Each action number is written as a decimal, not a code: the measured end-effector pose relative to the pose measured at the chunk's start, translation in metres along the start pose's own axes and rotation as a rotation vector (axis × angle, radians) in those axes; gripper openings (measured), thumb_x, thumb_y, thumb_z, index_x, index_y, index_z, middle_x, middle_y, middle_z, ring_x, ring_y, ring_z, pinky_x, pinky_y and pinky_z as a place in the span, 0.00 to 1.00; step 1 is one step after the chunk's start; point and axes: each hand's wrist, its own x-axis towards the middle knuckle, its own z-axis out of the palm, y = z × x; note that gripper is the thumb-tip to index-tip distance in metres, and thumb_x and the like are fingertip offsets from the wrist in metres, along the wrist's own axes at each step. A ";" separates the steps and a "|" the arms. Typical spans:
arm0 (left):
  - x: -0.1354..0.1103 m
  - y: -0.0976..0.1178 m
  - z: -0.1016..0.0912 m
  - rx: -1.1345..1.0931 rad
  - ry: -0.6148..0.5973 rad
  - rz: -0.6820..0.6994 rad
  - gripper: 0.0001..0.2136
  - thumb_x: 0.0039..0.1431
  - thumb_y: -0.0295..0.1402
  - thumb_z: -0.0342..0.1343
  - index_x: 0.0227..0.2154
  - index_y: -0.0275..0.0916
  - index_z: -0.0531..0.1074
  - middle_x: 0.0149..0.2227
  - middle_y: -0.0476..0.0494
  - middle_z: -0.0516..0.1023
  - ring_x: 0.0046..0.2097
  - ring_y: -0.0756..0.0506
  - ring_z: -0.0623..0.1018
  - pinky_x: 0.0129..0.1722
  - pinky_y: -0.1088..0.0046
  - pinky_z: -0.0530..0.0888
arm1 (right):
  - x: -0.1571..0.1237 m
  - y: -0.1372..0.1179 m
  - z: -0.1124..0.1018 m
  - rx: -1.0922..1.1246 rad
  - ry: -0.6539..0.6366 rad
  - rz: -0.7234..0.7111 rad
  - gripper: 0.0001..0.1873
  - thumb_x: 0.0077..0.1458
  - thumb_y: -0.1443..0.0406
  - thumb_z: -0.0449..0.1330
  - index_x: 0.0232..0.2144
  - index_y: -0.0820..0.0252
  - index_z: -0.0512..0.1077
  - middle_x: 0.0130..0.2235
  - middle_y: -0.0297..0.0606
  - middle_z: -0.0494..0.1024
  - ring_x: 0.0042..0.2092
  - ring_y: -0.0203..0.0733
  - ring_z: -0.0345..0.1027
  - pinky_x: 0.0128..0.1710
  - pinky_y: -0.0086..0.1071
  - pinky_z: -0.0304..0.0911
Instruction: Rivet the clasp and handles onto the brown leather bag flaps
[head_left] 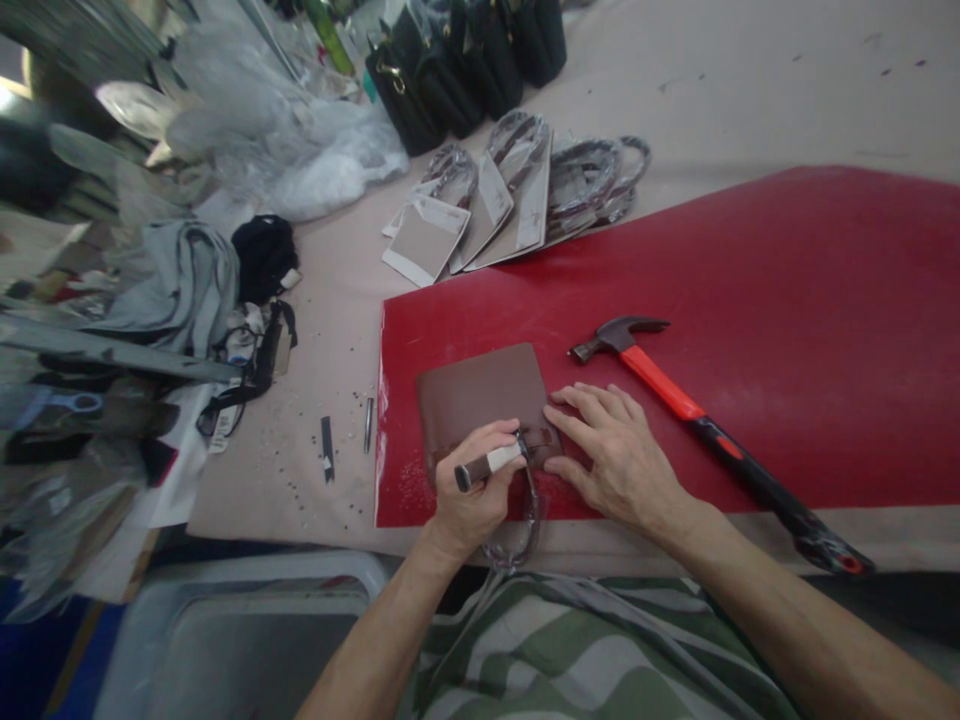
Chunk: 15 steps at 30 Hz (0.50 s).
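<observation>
A brown leather panel point(480, 395) is laid flat on a red cutting mat point(750, 250), close to the mat's near edge, and a dark strap point(529, 525) is looped from a tab on the panel over that edge. A short white-and-black-handled tool point(487, 465) is clenched in the left hand point(472, 490), its tip hidden at the tab. The panel is pressed down by the open, spread right hand point(619, 460), which keeps it from sliding. A red-handled claw hammer point(660, 385) is left within reach on the mat, just beside that hand.
</observation>
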 end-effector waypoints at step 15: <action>0.001 0.003 0.003 0.096 -0.055 0.069 0.06 0.63 0.25 0.59 0.42 0.38 0.74 0.47 0.36 0.82 0.50 0.42 0.82 0.51 0.63 0.81 | 0.000 -0.001 -0.001 -0.011 -0.007 0.008 0.24 0.59 0.59 0.64 0.56 0.60 0.73 0.61 0.49 0.71 0.61 0.61 0.60 0.63 0.58 0.55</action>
